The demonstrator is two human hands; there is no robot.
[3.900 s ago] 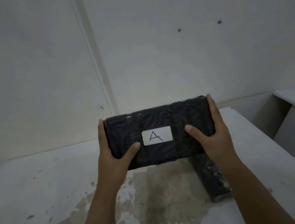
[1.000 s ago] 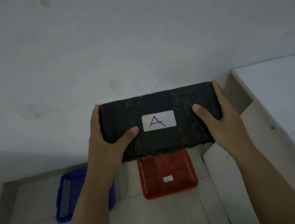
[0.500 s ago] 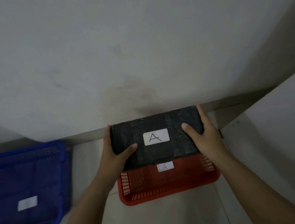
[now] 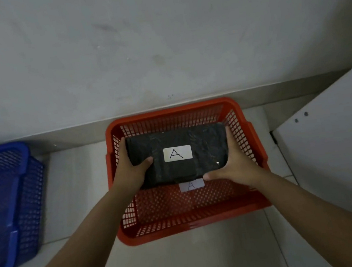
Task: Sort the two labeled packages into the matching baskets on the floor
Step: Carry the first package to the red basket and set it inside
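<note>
Black plastic wrapping is covering the package, a flat, oblong block whose dull, creased surface is catching a few faint glints. White and rectangular, a label is sitting near the middle of its top face, showing a hand-drawn letter A. The package is lying lengthwise inside the red basket, toward the far wall of it, within the mesh sides; whether it is resting on the basket's bottom cannot be told. The left hand is gripping the package's left end, thumb pressing on top and fingers wrapping the far edge. The right hand is cupping the right end, thumb stretching along the near edge. Just below the package, a second white tag marked A is showing on the basket's floor. A blue basket is standing on the tiled floor to the left, well apart.
</note>
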